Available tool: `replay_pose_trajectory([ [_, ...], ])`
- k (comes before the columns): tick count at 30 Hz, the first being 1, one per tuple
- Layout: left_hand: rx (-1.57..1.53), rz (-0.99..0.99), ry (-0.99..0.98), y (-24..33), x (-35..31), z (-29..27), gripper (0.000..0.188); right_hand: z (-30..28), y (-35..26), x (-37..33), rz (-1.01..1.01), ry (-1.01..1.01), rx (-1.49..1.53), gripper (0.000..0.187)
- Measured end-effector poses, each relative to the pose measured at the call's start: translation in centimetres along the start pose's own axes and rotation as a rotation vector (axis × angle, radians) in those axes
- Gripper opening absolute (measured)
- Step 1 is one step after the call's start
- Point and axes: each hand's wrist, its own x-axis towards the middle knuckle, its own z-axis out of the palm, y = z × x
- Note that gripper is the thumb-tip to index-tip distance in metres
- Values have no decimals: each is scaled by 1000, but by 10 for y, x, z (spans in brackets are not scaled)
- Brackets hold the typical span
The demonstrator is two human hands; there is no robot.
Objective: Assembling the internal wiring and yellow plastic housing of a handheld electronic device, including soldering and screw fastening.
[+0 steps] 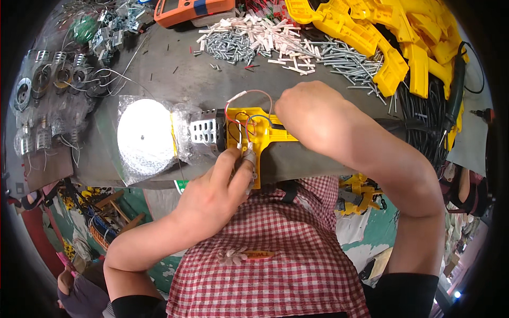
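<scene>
A yellow plastic tool housing (261, 139) lies open on the grey workbench (175, 74), with red, white and dark wires (245, 117) looped inside it. A perforated metal barrel (208, 130) sticks out of its left end, toward a round silver disc (145, 135) wrapped in clear plastic. My left hand (214, 191) pinches the lower part of the housing near a small grey part. My right hand (305, 114) rests on the housing's right side, fingers closed over the wiring there.
A heap of screws and white sleeves (254, 40) lies at the back, with yellow housing halves (382, 32) piled at the back right. An orange device (193, 10) sits behind. Metal coil parts (47, 85) in bags fill the left. Black cables (424, 116) lie on the right.
</scene>
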Motion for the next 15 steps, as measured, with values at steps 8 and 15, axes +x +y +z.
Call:
replay_pose_trajectory([
  [8,-25,20,-90,-5,7,-10,37,13,8,-4,-16,96,37,13],
  [15,45,-61,-14,2,-2,-4,40,-5,12,-7,32,-33,96,15],
])
